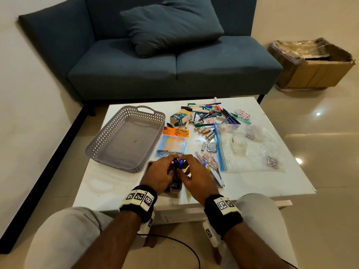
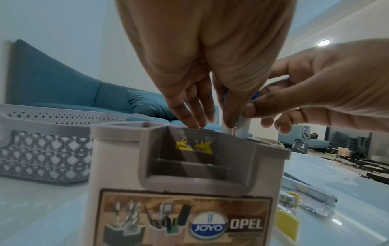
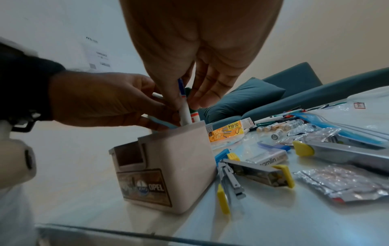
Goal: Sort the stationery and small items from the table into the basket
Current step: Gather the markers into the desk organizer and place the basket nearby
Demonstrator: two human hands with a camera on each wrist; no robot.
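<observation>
Both hands meet over a small beige pen holder [image 3: 168,168] standing on the tabletop [image 1: 252,183] near its front edge. The left hand [image 1: 159,174] and the right hand [image 1: 194,178] each pinch blue-capped markers [image 1: 178,163] held upright, white barrels dipping into the holder's rear compartment. Fingers of both hands are closed on the markers; in the right wrist view the thumb and forefinger press one barrel.

Step in hand, as I judge it: loading markers into the holder ahead of any move to the basket.

The grey lattice basket [image 1: 124,140] sits just left of the holder, with nothing in it. The pile of pens [image 1: 209,111], batteries [image 1: 207,133], a clip packet [image 1: 174,140], a stapler [image 3: 252,171] and a zip bag [image 1: 242,148] lie to the right.

Next move likely calls for letting the markers drop fully, then releasing without tipping the holder.
</observation>
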